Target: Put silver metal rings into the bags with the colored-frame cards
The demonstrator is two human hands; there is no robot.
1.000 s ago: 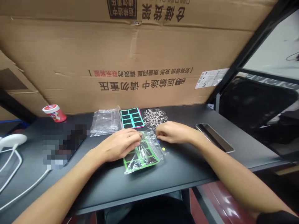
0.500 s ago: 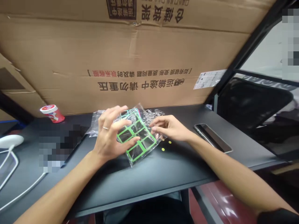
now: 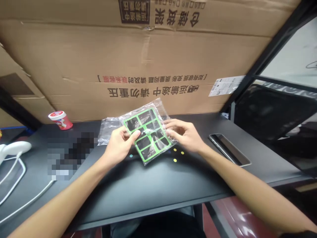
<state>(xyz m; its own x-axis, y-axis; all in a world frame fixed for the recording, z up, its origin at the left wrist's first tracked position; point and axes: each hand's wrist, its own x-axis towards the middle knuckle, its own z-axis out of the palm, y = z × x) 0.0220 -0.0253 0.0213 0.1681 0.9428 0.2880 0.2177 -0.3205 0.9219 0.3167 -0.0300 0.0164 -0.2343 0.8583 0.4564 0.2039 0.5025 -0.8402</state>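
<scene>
A flat green grid frame (image 3: pixel 154 147) with several rectangular openings sits in a clear plastic bag (image 3: pixel 162 107), tilted above the desk. My left hand (image 3: pixel 120 140) is closed on its left side, thumb on the front and the other fingers mostly behind. At the right edge, my right hand (image 3: pixel 184 134) pinches the bag between thumb and fingers. Another clear plastic bag (image 3: pixel 106 130) lies behind my left hand. Small yellow dots (image 3: pixel 175 160) and a blue dot (image 3: pixel 131 155) are scattered on the desk near the frame.
A phone (image 3: pixel 229 150) lies to the right on the black desk (image 3: pixel 148 195). At the left stand a red tub with a white lid (image 3: pixel 60 120) and a white device with cables (image 3: pixel 18 147). A large cardboard sheet (image 3: pixel 81 53) rises behind the desk.
My left hand has gone from spread over the frame to gripping its left side. The bagged frame is raised and tilted more upright, covering the metal rings and coloured pieces seen behind it before.
</scene>
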